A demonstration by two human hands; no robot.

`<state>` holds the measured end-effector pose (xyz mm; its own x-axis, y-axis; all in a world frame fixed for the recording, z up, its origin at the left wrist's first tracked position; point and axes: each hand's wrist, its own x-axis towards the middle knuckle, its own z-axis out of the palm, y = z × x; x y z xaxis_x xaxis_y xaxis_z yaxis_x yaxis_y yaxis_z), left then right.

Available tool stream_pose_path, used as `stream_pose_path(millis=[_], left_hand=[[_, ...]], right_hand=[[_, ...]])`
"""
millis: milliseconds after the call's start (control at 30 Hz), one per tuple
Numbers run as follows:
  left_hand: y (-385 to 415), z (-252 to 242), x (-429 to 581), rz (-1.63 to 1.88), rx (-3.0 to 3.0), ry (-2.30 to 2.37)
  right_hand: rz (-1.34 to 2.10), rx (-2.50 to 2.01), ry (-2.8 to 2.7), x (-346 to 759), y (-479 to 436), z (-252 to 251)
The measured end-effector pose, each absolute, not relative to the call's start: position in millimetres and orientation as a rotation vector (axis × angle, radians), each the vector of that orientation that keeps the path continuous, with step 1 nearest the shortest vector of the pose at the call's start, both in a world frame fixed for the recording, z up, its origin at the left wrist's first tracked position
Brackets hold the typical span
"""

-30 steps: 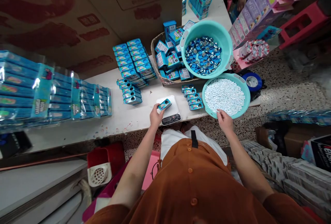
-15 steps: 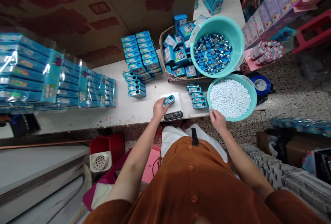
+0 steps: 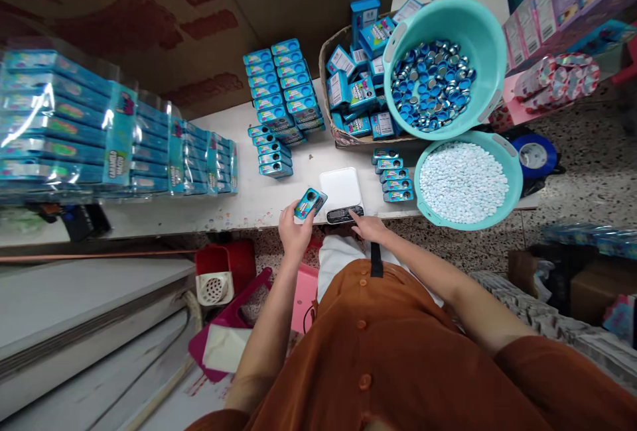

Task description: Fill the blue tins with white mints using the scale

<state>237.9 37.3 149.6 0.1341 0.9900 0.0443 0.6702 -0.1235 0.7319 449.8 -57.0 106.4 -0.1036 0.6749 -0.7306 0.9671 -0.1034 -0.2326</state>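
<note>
My left hand (image 3: 294, 231) is closed around a small blue candy tin (image 3: 309, 203), tilted, with a dark round hole on its upper end. It is held off the table, left of a white kitchen scale (image 3: 340, 187). My right hand (image 3: 369, 227) reaches to the black front panel of the scale, its index finger stretched out onto the panel; nothing shows in it. The scale's platform is bare. A short row of similar tins (image 3: 397, 184) stands right of the scale, beside a turquoise basin (image 3: 515, 182) filled with white candies (image 3: 465, 182).
Above the candies is another turquoise basin (image 3: 490, 40) with blue and silver caps (image 3: 430, 86). A cardboard box (image 3: 334, 132) of blue tins stands behind. Stacked tins (image 3: 286, 96) and wrapped packs (image 3: 119, 139) line the left. Blue tape (image 3: 537, 156) lies at right.
My left hand has lifted the tin off the scale and moved it left. My right hand has gone from the candy basin's edge to the scale's panel. The view has shifted.
</note>
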Motion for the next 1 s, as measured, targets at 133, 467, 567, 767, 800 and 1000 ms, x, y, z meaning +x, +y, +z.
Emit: stream_pose_path(millis=[133, 467, 567, 767, 800, 1000], left_hand=[[32.7, 148.7, 232.7, 0.73, 1.813, 1.617], [26.3, 149.8, 228.1, 0.733, 1.794, 1.602], [30.9, 139.5, 235.0, 0.722, 1.782, 1.565], [53.2, 106.0, 269.0, 0.731, 1.773, 1.4], [57.2, 101.2, 275.0, 0.724, 1.791, 1.375], [73.6, 77.6, 298.9, 0.616, 1.87, 1.269]], right_hand=[[-1.059, 1.769, 1.769, 444.9, -55.7, 97.5], [-1.09, 1.74, 1.714, 440.7, -53.6, 95.4], [-1.078, 1.81, 1.781, 444.6, -56.1, 103.6], [-0.861, 2.471, 1.926, 493.7, -85.7, 137.5], [-0.743, 2.636, 1.905, 510.1, -94.2, 144.5], [0.174, 3.164, 1.369, 618.9, -144.3, 164.0]])
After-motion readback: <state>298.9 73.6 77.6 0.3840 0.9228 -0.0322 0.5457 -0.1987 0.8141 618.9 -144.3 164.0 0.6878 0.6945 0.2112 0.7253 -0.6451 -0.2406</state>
